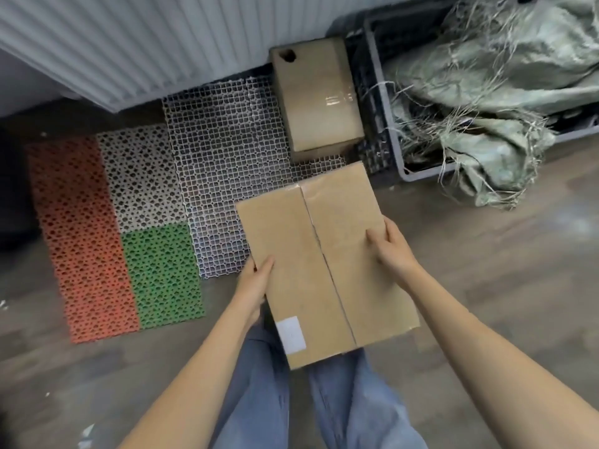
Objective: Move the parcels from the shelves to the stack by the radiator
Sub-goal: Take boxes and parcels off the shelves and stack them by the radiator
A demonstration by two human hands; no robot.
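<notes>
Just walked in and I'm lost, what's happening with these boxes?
A person is carrying a cardboard parcel with both hands, left hand on its left edge, right hand on its right. They stand over the plastic floor mats below the radiator. One smaller parcel already sits there, beside a grey crate of woven sacks.
</notes>
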